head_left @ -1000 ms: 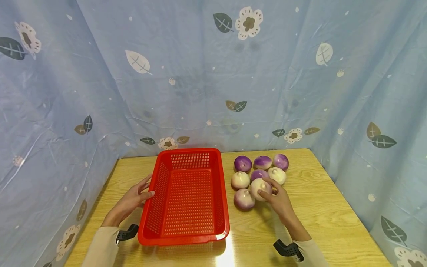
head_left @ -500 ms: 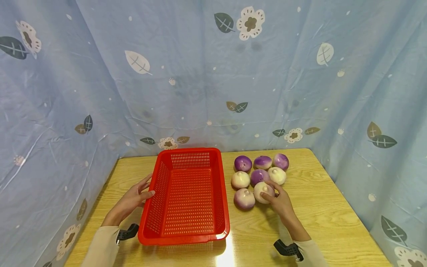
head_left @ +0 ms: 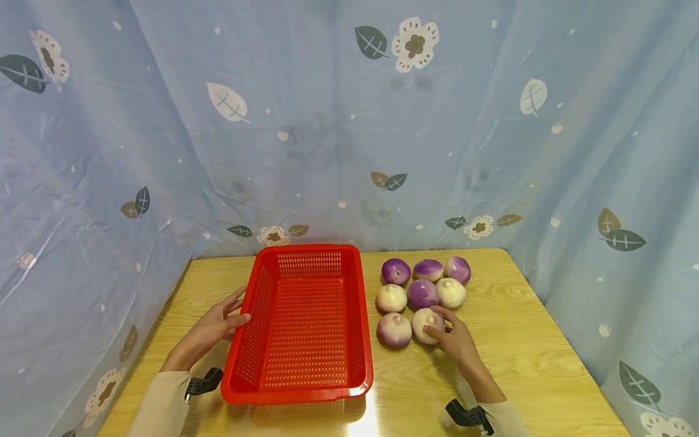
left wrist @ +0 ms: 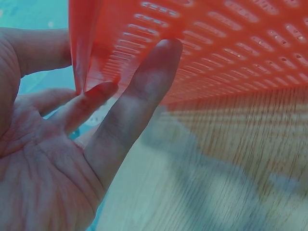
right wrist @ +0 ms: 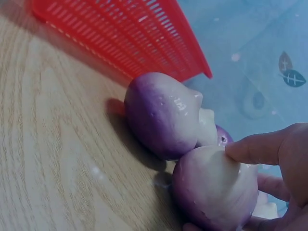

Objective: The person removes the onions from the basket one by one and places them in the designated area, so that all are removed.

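My right hand [head_left: 455, 343] grips a white turnip [head_left: 426, 325] with a purple tinge, its thumb on top and fingers round the far side. In the right wrist view that turnip [right wrist: 211, 187] sits right against another purple-and-white turnip [right wrist: 161, 115], low over the wooden table. Several more turnips stand in rows behind, among them a deep purple one [head_left: 423, 294] and a mostly white one [head_left: 451, 292]. On the left, my left hand [head_left: 215, 328] pinches the side rim of a red plastic basket [head_left: 367, 340], thumb over the edge and other fingers against the slotted outer wall [left wrist: 226, 43].
The basket holds nothing and takes up the left middle of the wooden table [head_left: 519, 364]. A blue curtain [head_left: 327, 121] with leaf and flower prints encloses the back and both sides. Each wrist carries a black camera mount [head_left: 468, 414].
My right hand has drawn the white turnip toward me, beside the front-left one, uncovering the purple turnip behind it. My left hand stays on the basket. The head view has tilted slightly.
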`<state>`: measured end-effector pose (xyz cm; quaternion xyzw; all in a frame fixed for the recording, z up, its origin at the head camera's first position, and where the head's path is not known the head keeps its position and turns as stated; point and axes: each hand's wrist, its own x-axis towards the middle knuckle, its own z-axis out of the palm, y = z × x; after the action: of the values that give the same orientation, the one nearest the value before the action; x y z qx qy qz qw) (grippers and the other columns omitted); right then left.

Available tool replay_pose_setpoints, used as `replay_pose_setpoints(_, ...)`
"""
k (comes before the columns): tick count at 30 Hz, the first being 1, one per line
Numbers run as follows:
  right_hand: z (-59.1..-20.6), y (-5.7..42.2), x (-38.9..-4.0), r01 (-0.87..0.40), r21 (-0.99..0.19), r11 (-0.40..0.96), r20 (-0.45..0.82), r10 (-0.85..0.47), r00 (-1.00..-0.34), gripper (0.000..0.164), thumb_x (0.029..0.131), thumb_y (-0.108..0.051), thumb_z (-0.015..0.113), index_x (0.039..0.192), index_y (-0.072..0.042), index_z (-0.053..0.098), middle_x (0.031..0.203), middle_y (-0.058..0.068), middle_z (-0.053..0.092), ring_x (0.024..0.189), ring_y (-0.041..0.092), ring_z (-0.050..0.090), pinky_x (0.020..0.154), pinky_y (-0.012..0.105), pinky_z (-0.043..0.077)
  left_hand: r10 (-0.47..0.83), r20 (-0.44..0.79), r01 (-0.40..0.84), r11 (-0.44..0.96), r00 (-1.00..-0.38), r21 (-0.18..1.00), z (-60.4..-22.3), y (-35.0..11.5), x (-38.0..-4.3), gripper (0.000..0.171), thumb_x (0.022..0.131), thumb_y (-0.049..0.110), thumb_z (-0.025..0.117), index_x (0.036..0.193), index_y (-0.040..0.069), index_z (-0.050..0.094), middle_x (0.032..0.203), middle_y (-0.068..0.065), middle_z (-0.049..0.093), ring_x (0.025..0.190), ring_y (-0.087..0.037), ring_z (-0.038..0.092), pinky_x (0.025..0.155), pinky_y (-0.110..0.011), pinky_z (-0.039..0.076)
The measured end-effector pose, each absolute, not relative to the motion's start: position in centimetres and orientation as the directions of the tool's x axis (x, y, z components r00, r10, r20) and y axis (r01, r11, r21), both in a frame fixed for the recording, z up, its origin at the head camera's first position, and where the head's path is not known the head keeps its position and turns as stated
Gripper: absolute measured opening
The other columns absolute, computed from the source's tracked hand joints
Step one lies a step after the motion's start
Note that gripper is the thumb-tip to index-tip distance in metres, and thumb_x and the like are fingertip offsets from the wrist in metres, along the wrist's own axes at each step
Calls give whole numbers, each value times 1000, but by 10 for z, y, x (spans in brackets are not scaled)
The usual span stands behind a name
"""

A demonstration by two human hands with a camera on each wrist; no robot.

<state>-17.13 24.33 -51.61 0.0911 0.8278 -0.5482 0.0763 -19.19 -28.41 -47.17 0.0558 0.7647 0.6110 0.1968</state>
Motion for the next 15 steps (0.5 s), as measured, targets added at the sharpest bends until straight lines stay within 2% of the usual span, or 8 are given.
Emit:
replay_pose_setpoints(3,-515,245,-170,228,-891,392,-218,71,-973,58,89,-23,71,141,-12,49,144,24,45,112,32,57,73,26,49,337,-225,-142,253,-914,957,-470,-283,-192,80,98,18,59,160,24,8,160,-26,23,107,-38,67,75,-49,60)
replay_pose_setpoints(7,-509,250,-171,205,-898,390,-201,51,-978,58,91,-22,69,143,-7,47,149,26,40,129,46,49,87,31,50,331,-223,-131,278,-917,951,-467,-282,-192,80,98,19,59,160,25,8,160,-25,23,108,-36,67,76,-47,60)
replay_pose_setpoints(11,-500,256,-171,207,-898,388,-209,36,-977,60,94,-25,66,146,-6,43,154,25,35,138,48,40,102,46,48,304,-230,-124,331,-924,935,-466,-281,-187,80,98,25,59,160,23,7,161,-25,20,112,-36,66,78,-44,60)
replay_pose_setpoints(13,-494,258,-171,206,-896,394,-209,35,-977,61,95,-28,64,147,-8,40,155,23,33,141,46,35,108,52,43,265,-216,-104,382,-940,918,-465,-280,-184,80,98,30,59,160,20,9,162,-24,18,121,-40,59,84,-45,59)
replay_pose_setpoints(15,-486,259,-171,193,-899,393,-196,33,-980,60,97,-29,61,149,-9,38,156,22,33,143,44,32,111,56,38,201,-176,-61,474,-964,878,-461,-277,-180,78,99,37,57,159,17,12,162,-23,17,132,-45,48,92,-52,55)
